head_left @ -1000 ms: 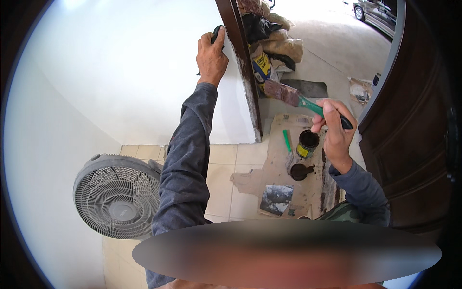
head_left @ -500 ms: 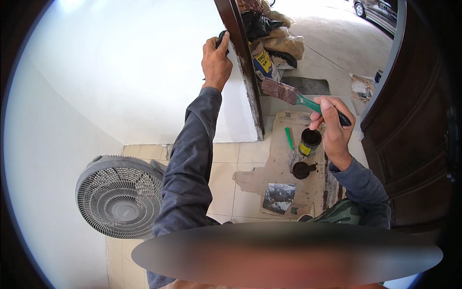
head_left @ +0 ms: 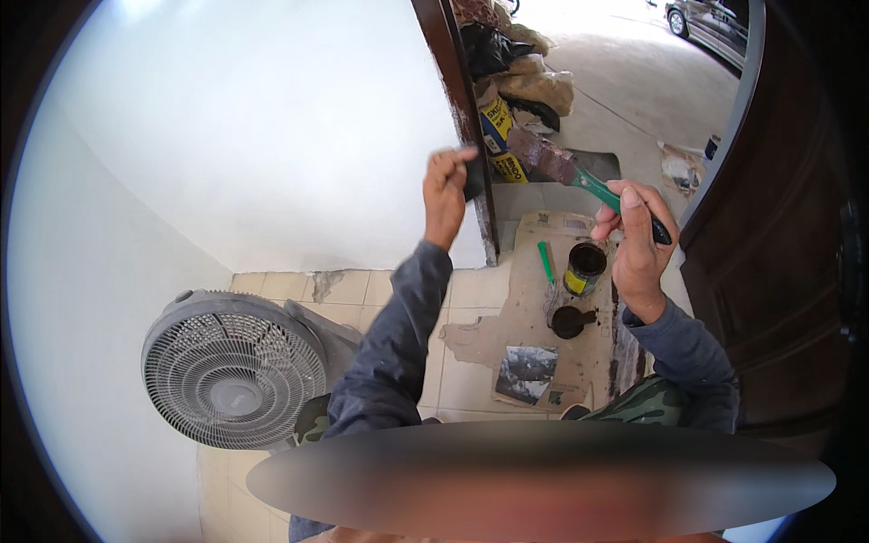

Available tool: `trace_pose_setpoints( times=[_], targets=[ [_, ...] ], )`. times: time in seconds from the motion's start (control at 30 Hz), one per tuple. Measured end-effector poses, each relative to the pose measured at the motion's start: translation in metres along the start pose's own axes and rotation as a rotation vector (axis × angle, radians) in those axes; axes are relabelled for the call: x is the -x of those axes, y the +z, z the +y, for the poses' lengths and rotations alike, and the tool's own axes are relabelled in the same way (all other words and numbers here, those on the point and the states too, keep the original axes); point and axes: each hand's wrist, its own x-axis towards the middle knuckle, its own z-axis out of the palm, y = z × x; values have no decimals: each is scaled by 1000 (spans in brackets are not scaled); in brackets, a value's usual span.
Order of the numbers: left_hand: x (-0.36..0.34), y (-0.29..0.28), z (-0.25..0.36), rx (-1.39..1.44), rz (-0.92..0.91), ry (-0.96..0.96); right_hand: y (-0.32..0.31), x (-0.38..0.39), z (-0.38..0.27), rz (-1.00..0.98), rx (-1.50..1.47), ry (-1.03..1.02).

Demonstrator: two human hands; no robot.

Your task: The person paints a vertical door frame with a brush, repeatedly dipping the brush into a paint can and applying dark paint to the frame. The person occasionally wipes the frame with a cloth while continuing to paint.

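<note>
My left hand (head_left: 446, 185) is closed on a dark, flat piece (head_left: 474, 176), partly hidden by the fingers, whose kind I cannot make out. It is beside the lower part of the brown door frame (head_left: 459, 81), where the frame meets the white wall. Raised over the doorway, my right hand (head_left: 641, 258) grips a paintbrush (head_left: 593, 188) by its green and black handle. The brush's brown, paint-caked head points left toward the frame. Below, an opened can of dark paint (head_left: 587, 271) stands on a cardboard sheet (head_left: 525, 312), with a paint-covered lid (head_left: 568, 322) beside it.
A green-handled tool (head_left: 545, 262) and a dark square sheet (head_left: 525, 373) lie on the cardboard. A grey fan (head_left: 237, 371) stands on the tiles at left. Sacks (head_left: 534, 90) are piled outside the frame. The dark door (head_left: 769, 262) is at right; a car (head_left: 711, 27) is parked outside.
My left hand has moved down along the door frame and slightly right, with the dark piece still in it. The right hand and brush have shifted only slightly right and down.
</note>
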Motion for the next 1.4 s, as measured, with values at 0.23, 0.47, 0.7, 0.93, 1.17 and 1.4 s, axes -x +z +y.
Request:
trace_pose_setpoints(
  times=[0.23, 0.47, 0.7, 0.93, 1.17, 1.4],
  targets=[
    [155, 2, -60, 644, 7, -1123, 8, -3, 8, -18, 33, 62],
    [273, -6, -94, 136, -230, -1091, -5, -23, 27, -108, 163, 280],
    [300, -1, -87, 119, -217, -1065, -20, -24, 48, -35, 222, 308],
    [115, -14, -40, 10, 103, -444, -25, -10, 55, -27, 136, 345],
    [130, -14, -42, 186, -330, -782, -61, -8, 76, -98, 211, 289],
    [225, -19, -96, 71, -477, -997, -115, 4, 137, 42, 576, 463]
  ],
)
